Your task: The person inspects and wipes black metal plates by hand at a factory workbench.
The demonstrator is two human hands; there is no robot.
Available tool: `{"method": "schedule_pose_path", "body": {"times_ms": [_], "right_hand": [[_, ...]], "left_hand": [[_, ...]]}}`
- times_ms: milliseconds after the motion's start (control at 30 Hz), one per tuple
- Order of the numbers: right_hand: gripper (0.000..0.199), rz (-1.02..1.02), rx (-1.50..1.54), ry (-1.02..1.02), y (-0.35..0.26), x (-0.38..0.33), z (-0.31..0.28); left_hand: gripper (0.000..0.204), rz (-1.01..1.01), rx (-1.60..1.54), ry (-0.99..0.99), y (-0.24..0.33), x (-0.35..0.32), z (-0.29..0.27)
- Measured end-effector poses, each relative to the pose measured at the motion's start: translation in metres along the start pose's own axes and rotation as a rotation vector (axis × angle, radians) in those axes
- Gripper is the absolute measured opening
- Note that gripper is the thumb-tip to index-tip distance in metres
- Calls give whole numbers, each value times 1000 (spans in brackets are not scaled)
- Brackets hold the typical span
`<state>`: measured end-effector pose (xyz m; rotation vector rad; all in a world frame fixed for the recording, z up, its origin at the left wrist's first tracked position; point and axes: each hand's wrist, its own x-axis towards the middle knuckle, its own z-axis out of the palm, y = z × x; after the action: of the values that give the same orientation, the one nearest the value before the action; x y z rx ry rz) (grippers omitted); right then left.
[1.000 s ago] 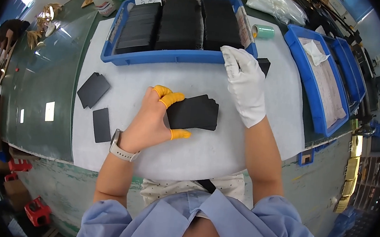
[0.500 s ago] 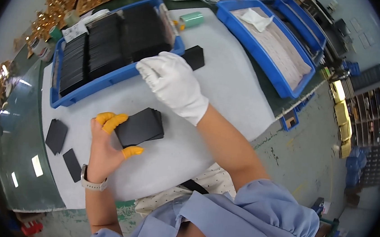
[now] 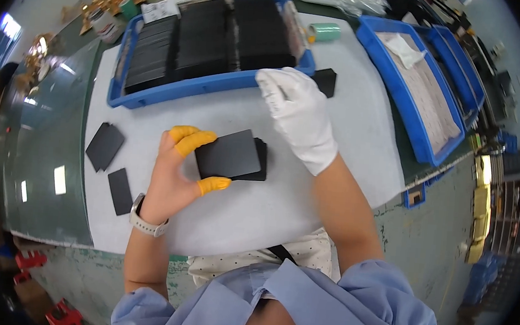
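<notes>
My left hand (image 3: 182, 171), with yellow finger covers on thumb and fingers, grips a thin black rectangular plate (image 3: 230, 154) by its edges. The plate lies askew over a small stack of similar black plates (image 3: 261, 160), whose corners show at its right. My right hand (image 3: 298, 113), in a white glove, hovers just right of the stack, near the front corner of a blue tray (image 3: 202, 85). Its fingers are curled together; whatever they may hold is hidden. Upright rows of black plates (image 3: 203, 34) fill that tray.
Loose black plates (image 3: 105, 146) and a single narrow one (image 3: 120, 191) lie left of my wrist. More black pieces (image 3: 325, 83) sit behind my glove. A green roll (image 3: 325, 32) stands farther back. Another blue tray (image 3: 379, 71) with paper lining is at the right.
The view has turned, so the table appears shifted. My left fingers have closed on the top plate, which now sits more askew on the stack. My right hand stays curled.
</notes>
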<state>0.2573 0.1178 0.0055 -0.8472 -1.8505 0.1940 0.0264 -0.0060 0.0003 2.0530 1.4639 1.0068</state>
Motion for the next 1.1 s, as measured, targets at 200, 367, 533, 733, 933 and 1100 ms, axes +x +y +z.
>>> {"method": "schedule_pose_path", "body": {"times_ms": [200, 367, 533, 733, 933, 1100], "right_hand": [[10, 85, 24, -10, -5, -2, 11], [11, 81, 8, -26, -5, -3, 14], [12, 93, 16, -37, 0, -5, 16], [14, 230, 58, -131, -11, -3, 16], [12, 206, 45, -99, -12, -1, 12], [56, 35, 132, -411, -26, 1, -2]], "left_hand": [[72, -89, -50, 6, -1, -5, -6], [72, -151, -27, 0, -3, -8, -7], [69, -146, -50, -15, -3, -8, -8], [66, -94, -81, 44, -16, -13, -5], [73, -163, -87, 6, 0, -8, -5], [79, -53, -13, -12, -5, -10, -7]]}}
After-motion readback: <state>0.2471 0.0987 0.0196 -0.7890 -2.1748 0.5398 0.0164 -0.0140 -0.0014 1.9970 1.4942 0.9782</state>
